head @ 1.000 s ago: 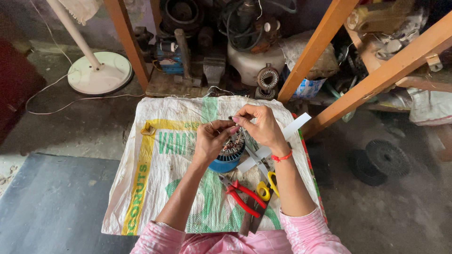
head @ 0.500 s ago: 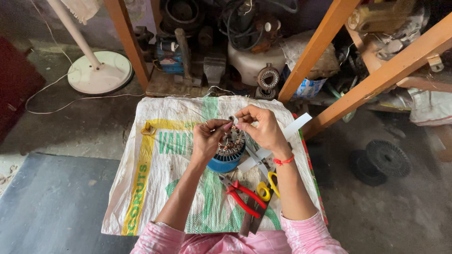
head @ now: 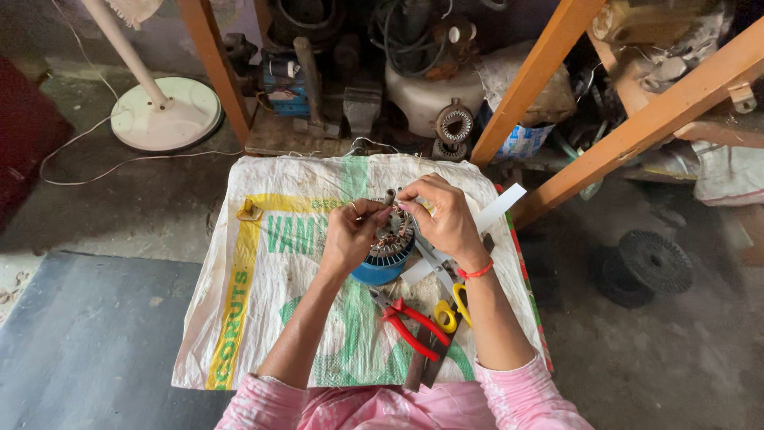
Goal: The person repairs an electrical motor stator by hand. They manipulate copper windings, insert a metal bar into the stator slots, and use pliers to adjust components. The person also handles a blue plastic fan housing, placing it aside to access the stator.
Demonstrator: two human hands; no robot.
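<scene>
The left hand [head: 350,235] and the right hand [head: 442,215] meet over the top of a round motor stator [head: 388,247] with a blue shell. Each grip is narrow, fingertips pinched on what looks like fine wire at the winding's upper edge; the wire itself is too thin to make out. The stator stands upright at the centre of the worktop [head: 263,263], which is covered with a white woven sack, so the windings face up toward the person. At 5 o'clock from it lie red-handled pliers [head: 410,318] and yellow-handled scissors [head: 446,302], close beside the right forearm, within easy reach. A white paper strip [head: 497,209] sticks out at 2 o'clock. Beyond, at 10 o'clock on the floor, stands a white fan base [head: 163,111].
</scene>
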